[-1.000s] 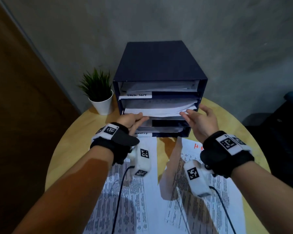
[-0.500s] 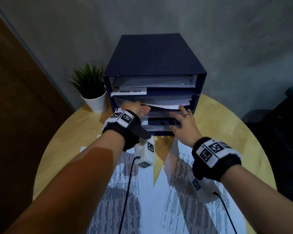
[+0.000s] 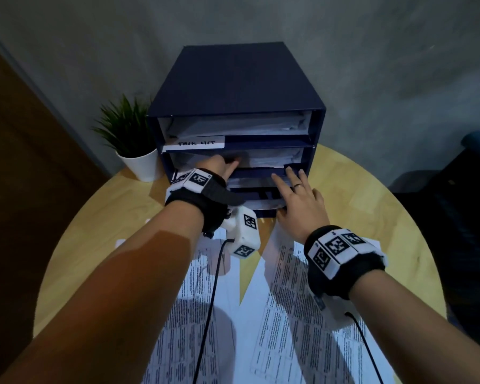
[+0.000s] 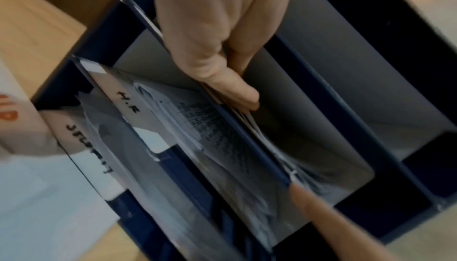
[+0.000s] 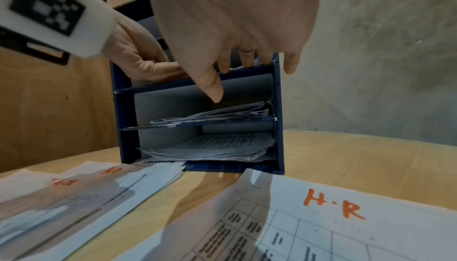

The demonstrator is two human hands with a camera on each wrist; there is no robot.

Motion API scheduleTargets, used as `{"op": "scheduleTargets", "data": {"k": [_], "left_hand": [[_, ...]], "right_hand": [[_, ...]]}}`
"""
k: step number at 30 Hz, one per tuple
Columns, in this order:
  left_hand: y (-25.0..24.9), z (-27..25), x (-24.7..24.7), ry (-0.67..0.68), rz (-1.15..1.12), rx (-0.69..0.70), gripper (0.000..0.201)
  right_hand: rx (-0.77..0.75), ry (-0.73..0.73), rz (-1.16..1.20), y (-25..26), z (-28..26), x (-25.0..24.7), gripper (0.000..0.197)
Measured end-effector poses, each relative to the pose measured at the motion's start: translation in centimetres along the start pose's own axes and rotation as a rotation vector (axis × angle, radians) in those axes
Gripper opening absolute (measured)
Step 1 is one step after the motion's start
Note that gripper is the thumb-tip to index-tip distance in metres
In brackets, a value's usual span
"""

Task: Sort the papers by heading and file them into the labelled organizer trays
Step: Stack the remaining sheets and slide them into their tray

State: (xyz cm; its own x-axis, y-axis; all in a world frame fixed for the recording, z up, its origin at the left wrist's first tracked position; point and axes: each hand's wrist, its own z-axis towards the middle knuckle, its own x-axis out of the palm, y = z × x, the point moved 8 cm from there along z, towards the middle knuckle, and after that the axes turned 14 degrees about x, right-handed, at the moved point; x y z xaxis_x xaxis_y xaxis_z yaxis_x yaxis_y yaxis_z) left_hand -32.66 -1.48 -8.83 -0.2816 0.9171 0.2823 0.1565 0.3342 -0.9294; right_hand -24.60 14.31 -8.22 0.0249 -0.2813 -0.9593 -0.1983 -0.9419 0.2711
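Left hand point(image 3: 219, 169) reaching into organizer point(image 3: 236, 106), fingers on papers point(image 3: 272, 159) in second tray; right hand point(image 3: 299, 200) spread flat on tray edge beside it.

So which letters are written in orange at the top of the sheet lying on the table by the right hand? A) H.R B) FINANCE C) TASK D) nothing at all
A: the right wrist view shows orange "H·R" at the head of the sheet on the table.

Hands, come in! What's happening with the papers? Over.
Left hand pressing papers into second tray. Right hand open on organizer front. More sheets wait on table. Nothing blocking.
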Motion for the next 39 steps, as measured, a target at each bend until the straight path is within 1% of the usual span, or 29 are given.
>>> {"op": "scheduleTargets", "data": {"k": [1, 2, 3, 5, 10, 12, 14, 15, 16, 18, 20, 22, 24, 27, 29, 31, 32, 35, 39], "left_hand": [[-0.1, -0.3, -0.3, -0.028, -0.004, 0.034, 0.02], [0.2, -0.2, -0.7, -0.06, -0.028, 0.015, 0.021], [0.1, -0.4, -0.8, -0.062, -0.065, 0.027, 0.028], [-0.4, -1.1, -0.7, -0.011, 0.045, 0.064, 0.035], [-1.4, -3.1, -2.5, 0.015, 0.276, 0.194, 0.026], [-1.2, -4.1, -3.3, 0.036, 0.357, 0.21, 0.026], [-0.2, -5.2, -4.5, 0.063, 0.455, 0.176, 0.024], [0.6, -5.8, -5.3, 0.078, 0.507, 0.132, 0.022], [1.8, -6.6, -6.0, 0.098, 0.558, 0.066, 0.02], [4.1, -8.4, -7.2, 0.156, 0.639, -0.07, 0.016], [5.9, -10.3, -7.8, 0.207, 0.69, -0.152, 0.016], [7.5, -11.9, -7.8, 0.257, 0.732, -0.199, 0.017], [8.9, -13.2, -7.4, 0.308, 0.799, -0.215, 0.02], [11.0, -14.6, -6.1, 0.423, 1.0, -0.188, 0.021], [12.2, -15.3, -5.7, 0.448, 1.08, -0.19, 0.045], [12.8, -15.7, -4.9, 0.499, 1.147, -0.157, 0.054], [13.1, -15.8, -4.5, 0.519, 1.162, -0.149, 0.056], [13.6, -15.8, -3.8, 0.545, 1.27, -0.135, 0.057], [13.8, -15.4, -3.9, 0.523, 1.316, -0.158, 0.049]], "right_hand": [[-0.009, 0.004, -0.009, -0.1, 0.0, 0.0, 0.068], [-0.017, 0.007, -0.019, -0.1, 0.0, -0.1, 0.068], [-0.025, 0.01, -0.028, -0.1, 0.0, -0.1, 0.068], [-0.035, 0.016, -0.04, -0.1, 0.1, -0.3, 0.069], [-0.021, 0.09, -0.005, -0.2, 0.3, -0.6, 0.07], [-0.011, 0.128, 0.035, -0.4, 0.3, -0.7, 0.07], [-0.008, 0.156, 0.089, -0.6, 0.0, -0.7, 0.068], [-0.007, 0.169, 0.126, -0.8, -0.4, -0.8, 0.068], [0.0, 0.188, 0.165, -1.1, -0.8, -0.8, 0.067], [0.055, 0.283, 0.224, -2.2, -2.0, -0.2, 0.065], [0.127, 0.418, 0.169, -4.0, -3.4, 1.2, 0.06], [0.204, 0.548, 0.002, -6.3, -4.9, 2.9, 0.058], [0.281, 0.636, -0.114, -8.3, -6.3, 4.0, 0.058], [0.369, 0.681, -0.176, -10.5, -8.1, 4.8, 0.052], [0.378, 0.701, -0.187, -11.3, -9.2, 5.5, 0.047], [0.366, 0.716, -0.18, -11.4, -9.8, 6.3, 0.04], [0.359, 0.715, -0.17, -11.4, -10.0, 6.5, 0.039], [0.346, 0.683, -0.174, -11.2, -10.3, 6.5, 0.044], [0.362, 0.637, -0.146, -11.6, -10.2, 6.4, 0.042]]}}
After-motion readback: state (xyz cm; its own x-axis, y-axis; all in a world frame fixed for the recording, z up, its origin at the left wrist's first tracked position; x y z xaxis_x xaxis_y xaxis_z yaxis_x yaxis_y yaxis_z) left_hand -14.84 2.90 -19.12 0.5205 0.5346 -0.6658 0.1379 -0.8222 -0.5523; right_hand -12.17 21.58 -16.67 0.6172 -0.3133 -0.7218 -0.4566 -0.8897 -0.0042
